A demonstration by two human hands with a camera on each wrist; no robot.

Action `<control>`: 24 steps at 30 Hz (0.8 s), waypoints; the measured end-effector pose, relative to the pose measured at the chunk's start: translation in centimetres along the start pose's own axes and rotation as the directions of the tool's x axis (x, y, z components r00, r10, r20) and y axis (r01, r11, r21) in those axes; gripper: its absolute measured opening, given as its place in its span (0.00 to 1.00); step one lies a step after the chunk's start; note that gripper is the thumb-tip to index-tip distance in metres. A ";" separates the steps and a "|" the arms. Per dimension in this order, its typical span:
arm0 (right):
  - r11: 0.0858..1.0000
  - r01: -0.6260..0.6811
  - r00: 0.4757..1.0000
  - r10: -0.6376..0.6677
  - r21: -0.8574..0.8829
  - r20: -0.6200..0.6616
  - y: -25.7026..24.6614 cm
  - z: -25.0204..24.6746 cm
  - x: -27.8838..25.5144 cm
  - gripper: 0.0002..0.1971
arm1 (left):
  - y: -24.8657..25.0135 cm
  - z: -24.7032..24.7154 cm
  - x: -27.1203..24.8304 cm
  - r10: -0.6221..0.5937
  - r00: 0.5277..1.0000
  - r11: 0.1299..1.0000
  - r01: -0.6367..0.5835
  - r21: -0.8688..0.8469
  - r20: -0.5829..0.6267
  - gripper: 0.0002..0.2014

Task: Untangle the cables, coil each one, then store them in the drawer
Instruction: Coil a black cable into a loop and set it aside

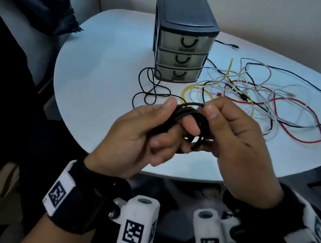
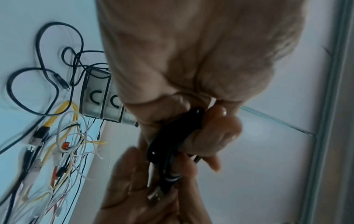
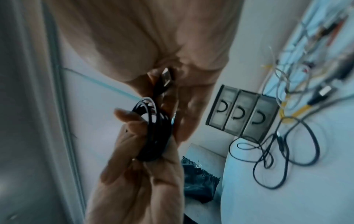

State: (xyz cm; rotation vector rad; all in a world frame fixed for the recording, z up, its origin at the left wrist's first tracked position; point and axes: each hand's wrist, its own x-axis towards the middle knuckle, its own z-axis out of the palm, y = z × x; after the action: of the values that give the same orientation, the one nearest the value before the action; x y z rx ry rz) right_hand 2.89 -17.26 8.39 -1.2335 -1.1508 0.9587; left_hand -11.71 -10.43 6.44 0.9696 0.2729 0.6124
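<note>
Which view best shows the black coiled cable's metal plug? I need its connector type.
Right wrist: the metal plug faces the camera, in the right hand. Left wrist shows it blurred; head hides it behind fingers.

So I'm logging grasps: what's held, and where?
A coiled black cable: left hand grips the loops, right hand pinches the top strand.
</note>
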 end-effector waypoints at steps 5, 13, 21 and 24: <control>0.997 -0.009 0.977 0.025 0.072 -0.214 0.5 1.0 0.1 0.07 | -0.8 -0.1 0.5 0.070 0.985 0.992 -0.052 0.111 -0.158 0.22; 0.810 -0.019 0.997 0.060 -0.586 0.050 0.4 -1.5 0.1 0.04 | 0.2 -0.6 0.6 0.030 0.972 0.999 -0.027 0.019 -0.232 0.21; 0.977 -0.095 0.995 0.102 0.193 -0.022 1.0 -0.3 1.8 0.07 | 0.5 0.3 1.2 0.068 0.947 0.996 -0.047 0.075 -0.315 0.18; 0.924 -0.155 0.986 0.166 0.349 0.000 1.3 0.2 1.9 0.12 | 0.2 0.3 1.2 0.140 0.926 0.987 -0.103 0.122 -0.351 0.19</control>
State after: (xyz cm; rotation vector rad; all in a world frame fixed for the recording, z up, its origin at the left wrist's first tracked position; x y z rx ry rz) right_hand 3.16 -15.23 7.31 -1.0589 -0.8201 1.2060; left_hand -10.68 -9.85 6.78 0.9735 0.5771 0.8986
